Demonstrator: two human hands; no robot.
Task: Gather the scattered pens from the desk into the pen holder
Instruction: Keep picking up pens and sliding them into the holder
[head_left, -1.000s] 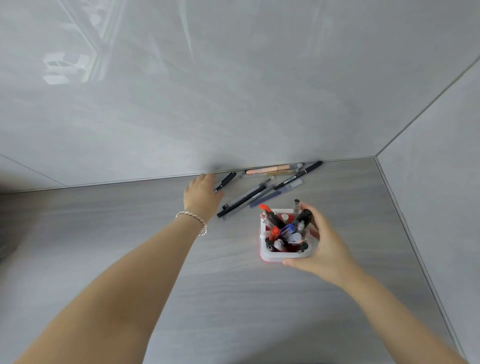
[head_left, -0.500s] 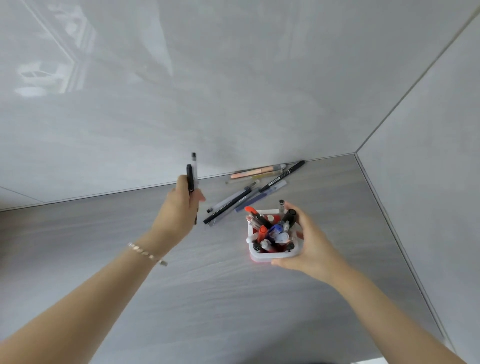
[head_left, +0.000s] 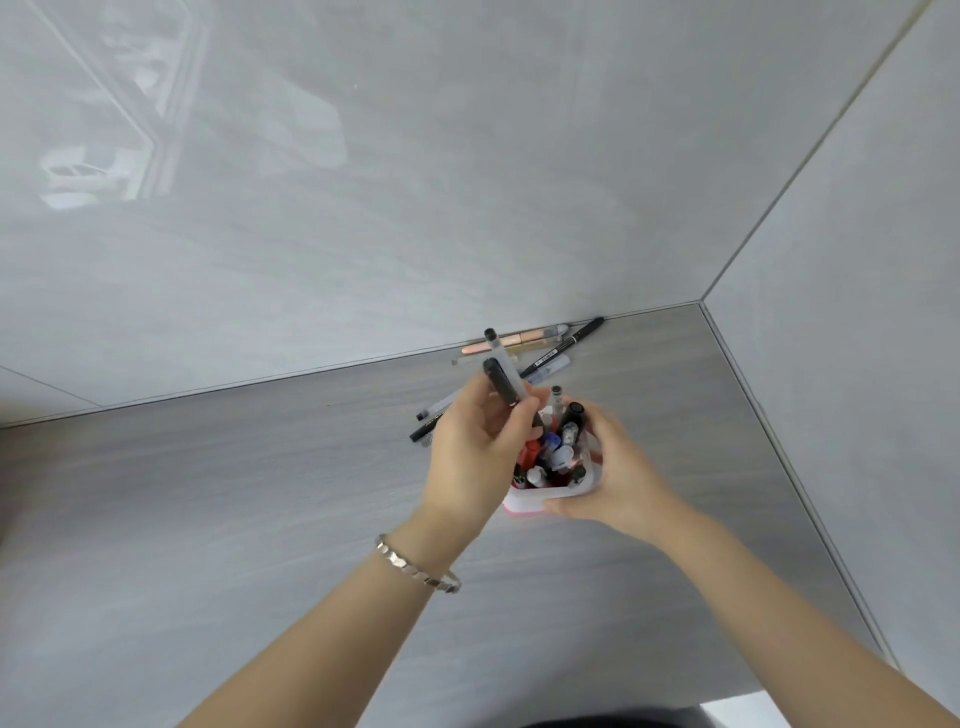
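White plastic pen holder (head_left: 524, 503) with a pink-red base, squarish with rounded corners, already crammed with pens: red, blue, black and clear caps poking up, one black marker cap and one grey-tipped pen standing tallest at the far side. Sitting on the grey wood-grain tabletop (head_left: 208, 519), near the corner where two glossy grey wall panels meet.

Right hand (head_left: 618, 478) wrapped around the holder's right side, thumb along the near rim, fingers curled round the far side, so closed on it, not loose.

Left hand (head_left: 475, 457) directly over the holder's left half, fingers pinched shut around two pens held together: a black pen (head_left: 501, 384) and a clear pen with a dark cap (head_left: 497, 353). Both tilted, capped ends pointing up and away toward the wall, lower ends hidden behind the fingers, so can't tell whether the tips are inside the holder. Silver bracelet (head_left: 415, 566) on that wrist.

Beyond the left hand, more loose pens on the tabletop: a peach one (head_left: 511, 340) tight against the wall, a black marker (head_left: 576, 338) angled just beside it, a translucent blue one (head_left: 553, 365) beside that, and a black pen (head_left: 423, 428) peeking out to the left of the knuckles.
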